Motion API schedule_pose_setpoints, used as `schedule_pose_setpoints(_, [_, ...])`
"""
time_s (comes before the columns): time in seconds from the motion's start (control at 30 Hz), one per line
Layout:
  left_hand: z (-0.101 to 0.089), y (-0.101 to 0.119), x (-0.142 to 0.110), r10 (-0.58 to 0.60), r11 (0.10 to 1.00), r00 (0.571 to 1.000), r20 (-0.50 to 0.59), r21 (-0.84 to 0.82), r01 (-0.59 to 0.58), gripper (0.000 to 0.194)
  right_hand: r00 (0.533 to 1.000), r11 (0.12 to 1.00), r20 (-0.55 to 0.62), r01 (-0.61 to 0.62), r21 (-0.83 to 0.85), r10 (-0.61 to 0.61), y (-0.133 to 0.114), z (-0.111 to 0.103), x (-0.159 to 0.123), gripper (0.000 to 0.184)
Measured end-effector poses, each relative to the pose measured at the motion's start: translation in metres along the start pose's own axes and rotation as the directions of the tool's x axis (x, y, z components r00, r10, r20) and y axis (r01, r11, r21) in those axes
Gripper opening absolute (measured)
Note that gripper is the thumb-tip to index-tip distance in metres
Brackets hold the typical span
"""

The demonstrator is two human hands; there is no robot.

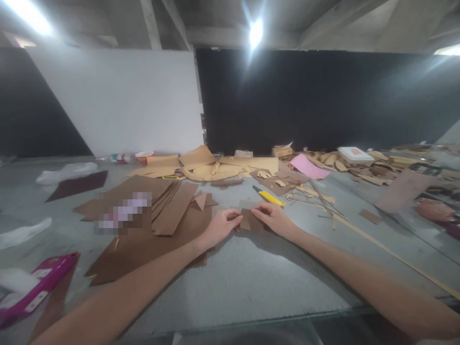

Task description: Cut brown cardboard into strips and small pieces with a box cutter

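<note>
A small brown piece of paper (250, 220) lies on the grey table (258, 273), held between both hands. My left hand (222, 225) pinches its left edge with curled fingers. My right hand (273, 218) presses and pinches its right side, fingers closed on it. Just behind my right hand lies a yellow utility knife (269, 197). Large brown paper sheets (143, 230) are stacked to the left of my left hand, touching the area under my wrist.
Tan cardboard offcuts (215, 167) and a pink sheet (309, 166) pile up at the back. A long thin strip (381, 247) runs along the right. A magenta package (36, 287) sits near left. A white box (355, 154) and a red-rimmed cup (144, 155) stand far back.
</note>
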State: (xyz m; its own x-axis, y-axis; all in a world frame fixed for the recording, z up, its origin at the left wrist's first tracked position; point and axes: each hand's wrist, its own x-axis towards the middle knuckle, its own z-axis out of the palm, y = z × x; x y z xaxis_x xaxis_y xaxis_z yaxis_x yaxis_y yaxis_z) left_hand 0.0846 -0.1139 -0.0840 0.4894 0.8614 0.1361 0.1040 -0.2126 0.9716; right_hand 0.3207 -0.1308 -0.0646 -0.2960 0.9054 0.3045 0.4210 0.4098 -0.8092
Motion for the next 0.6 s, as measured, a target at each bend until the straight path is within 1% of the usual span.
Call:
schedule_pose_setpoints(0.37, [0.001,0.012,-0.003,0.004,1.000,1.000,0.016,-0.015,-0.004,0.037,1.000,1.000,-0.028,0.012,-0.013,-0.012,0.001,0.001,0.000,0.033])
schedule_pose_setpoints(0.5, [0.002,0.011,-0.003,0.010,1.000,1.000,0.005,-0.009,-0.010,0.037,0.999,1.000,-0.039,0.009,-0.006,-0.009,0.000,0.001,0.000,0.033])
schedule_pose_setpoints(0.6, [0.002,0.008,-0.002,-0.008,1.000,1.000,0.003,0.006,0.008,0.039,0.998,1.000,-0.068,0.001,0.019,0.001,0.001,0.002,0.001,0.034])
